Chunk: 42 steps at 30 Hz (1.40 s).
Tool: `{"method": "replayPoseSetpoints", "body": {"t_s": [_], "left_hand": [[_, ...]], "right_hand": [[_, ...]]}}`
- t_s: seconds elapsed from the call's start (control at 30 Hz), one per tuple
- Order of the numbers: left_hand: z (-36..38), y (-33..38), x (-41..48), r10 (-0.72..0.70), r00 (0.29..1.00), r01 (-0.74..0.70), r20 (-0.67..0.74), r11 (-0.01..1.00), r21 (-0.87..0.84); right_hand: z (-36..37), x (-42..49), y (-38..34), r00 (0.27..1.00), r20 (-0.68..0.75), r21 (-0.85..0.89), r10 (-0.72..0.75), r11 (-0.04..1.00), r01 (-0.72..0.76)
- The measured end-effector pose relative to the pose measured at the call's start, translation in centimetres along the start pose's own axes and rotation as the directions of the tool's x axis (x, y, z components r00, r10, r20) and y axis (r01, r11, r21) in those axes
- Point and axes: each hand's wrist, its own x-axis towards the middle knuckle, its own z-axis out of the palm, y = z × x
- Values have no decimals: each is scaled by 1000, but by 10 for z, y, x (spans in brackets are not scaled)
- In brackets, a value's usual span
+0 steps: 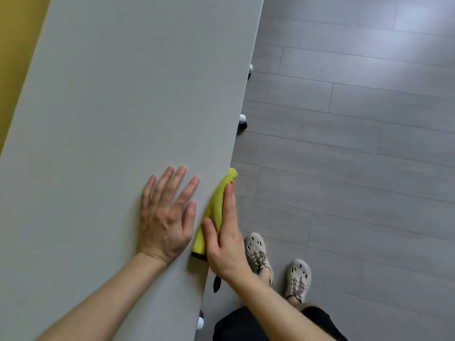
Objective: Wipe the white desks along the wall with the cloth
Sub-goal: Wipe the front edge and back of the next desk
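A long white desk [110,107] runs from the lower left to the top of the head view, against a yellow wall. A yellow-green cloth [215,207] with a dark hem lies along the desk's front edge. My right hand [225,232] presses the cloth against that edge, fingers straight along it and the thumb on top of the cloth. Just left of the cloth, my left hand [167,212] rests flat on the desktop with its fingers spread.
The yellow wall [14,57] borders the desk on the left. Grey plank floor [357,143] lies to the right. White and black desk casters [242,121] stick out under the front edge. My two feet in beige shoes [278,264] stand close to the desk.
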Motion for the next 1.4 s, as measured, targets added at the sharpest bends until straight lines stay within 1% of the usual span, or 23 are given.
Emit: {"method": "replayPoseSetpoints", "body": {"t_s": [0.1, 0.2, 0.3, 0.37, 0.43, 0.53, 0.6, 0.67, 0.73, 0.8, 0.87, 0.93, 1.0, 1.07, 1.17, 1.2, 1.23, 1.27, 1.33, 1.4], "left_hand": [[-1, 0, 1, -3, 1000, 3, -12, 1000, -4], [-1, 1, 2, -14, 1000, 14, -19, 1000, -16], [0, 1, 3, -16, 1000, 16, -21, 1000, -20], [0, 0, 2, -17, 1000, 17, -25, 1000, -17], [0, -1, 1, -6, 1000, 6, -26, 1000, -20], [1, -2, 1, 2, 1000, -2, -28, 1000, -6], [2, -2, 0, -2, 1000, 2, -18, 1000, 3], [2, -2, 0, 0, 1000, 0, -10, 1000, 6], [3, -4, 1, 9, 1000, -8, -19, 1000, 14], [4, -4, 0, 10, 1000, -9, -27, 1000, 23], [4, -3, 0, 13, 999, -12, -35, 999, 34], [5, -4, 0, 16, 999, -15, -39, 999, 41], [5, -4, 0, 10, 999, -8, -43, 999, 43], [5, -5, 1, 15, 999, -13, -51, 999, 46], [6, -5, 0, 22, 999, -19, -49, 999, 49], [6, -6, 0, 22, 999, -20, -47, 999, 49], [7, -6, 0, 24, 999, -21, -47, 998, 51], [6, -6, 0, 27, 998, -24, -50, 998, 54], [6, -6, 0, 28, 998, -24, -60, 998, 60], [5, -4, 2, 18, 998, -15, -66, 998, 55]], "right_hand": [[-14, 91, -9, 996, -89, -16, 28, 999, -30], [-42, 191, -14, 986, -168, -62, -1, 998, -9], [-54, 229, -18, 981, -191, -84, -33, 996, 17], [-45, 207, -19, 978, -204, -81, -50, 996, 34], [-28, 148, -10, 979, -195, -62, -51, 997, 39], [-1, 18, 4, 997, -66, 9, -26, 1000, 26], [9, -36, 7, 1000, -10, 46, -6, 999, 6], [8, -21, 4, 1000, -23, 50, -3, 999, 5], [0, 37, -3, 996, -88, 50, 4, 999, 0], [-18, 113, -10, 987, -162, 22, 4, 1000, -1], [-38, 179, -16, 980, -198, -3, -17, 1000, 17], [-44, 207, -16, 974, -223, -15, -40, 999, 37], [-33, 186, -14, 967, -249, 1, -48, 999, 50], [-13, 122, -5, 962, -257, 16, -94, 995, 102], [15, 2, 14, 977, -161, 68, -138, 986, 151], [18, -21, 16, 982, -125, 95, -138, 984, 151], [17, -25, 17, 986, -98, 108, -137, 983, 147], [13, -10, 15, 987, -89, 110, -133, 984, 143], [1, 53, 4, 987, -123, 112, -105, 987, 119], [-21, 139, -11, 979, -195, 68, -53, 995, 67]]}}
